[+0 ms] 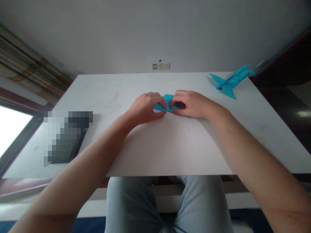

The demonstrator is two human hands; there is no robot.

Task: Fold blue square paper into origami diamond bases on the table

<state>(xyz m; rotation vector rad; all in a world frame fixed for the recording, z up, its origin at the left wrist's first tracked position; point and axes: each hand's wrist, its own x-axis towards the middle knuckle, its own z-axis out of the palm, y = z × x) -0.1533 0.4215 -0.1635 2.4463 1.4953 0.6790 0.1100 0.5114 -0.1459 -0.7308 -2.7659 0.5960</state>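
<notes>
Two bare hands meet near mid-desk: the left hand [144,109] and the right hand [190,104] press their fingers [163,103] closed on a small folded piece of bright blue paper [167,99] from opposite sides. This opposed pinch appears to hold the folds together and keeps the paper just off the white rectangular desk [170,145]. Well beyond the right fingers lies a bright blue folded-paper aeroplane model [230,81]. Far left of the fingers, a dark flat object [65,137] is pixelated, identity unreadable.

One left hand [145,108], one right hand [191,104], one blue paper fold [167,103] between them, one blue origami plane [230,81] at upper right, three wall sockets [160,66].
</notes>
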